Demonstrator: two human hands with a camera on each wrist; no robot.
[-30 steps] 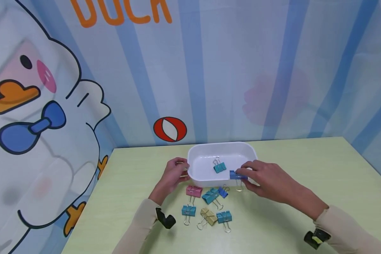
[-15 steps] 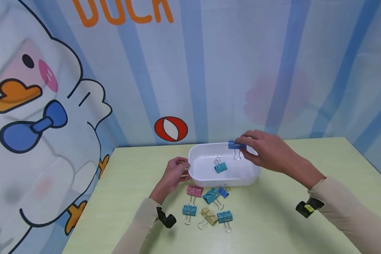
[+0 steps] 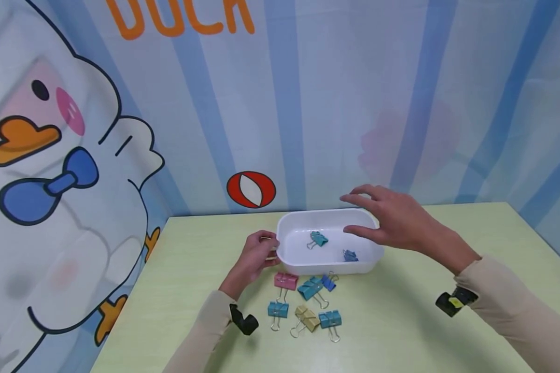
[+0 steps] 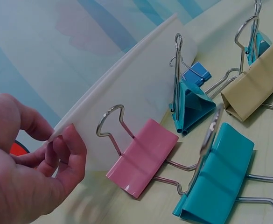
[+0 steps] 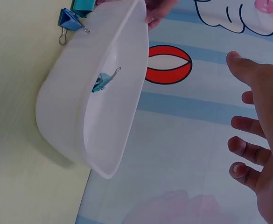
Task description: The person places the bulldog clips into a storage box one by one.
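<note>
My left hand (image 3: 257, 252) pinches the left end of a white plastic tray (image 3: 291, 265) between thumb and fingers, as the left wrist view shows at the tray's rim (image 4: 92, 88). Over the tray's right end hangs my right hand (image 3: 396, 217), thumb and fingers spread with nothing between them. Inside the tray lie a teal binder clip (image 3: 319, 238) and, nearer the front right, a blue binder clip (image 3: 350, 256). In the right wrist view, the right hand (image 5: 262, 135) is apart from the tray, and the blue clip inside is hidden by the tray's wall.
On the table (image 3: 415, 321), just in front of the tray, lie a pink clip (image 3: 286, 281), a small blue clip (image 3: 329, 282), a yellow clip (image 3: 308, 317) and several teal clips, one of them a teal clip (image 3: 330, 318) at right. A printed cloth (image 3: 322, 103) hangs behind.
The right hand carried the blue binder clip from the tray's front edge up over it, then let go; the clip now lies inside. The teal clip inside has shifted and turned. The left hand stayed put.
</note>
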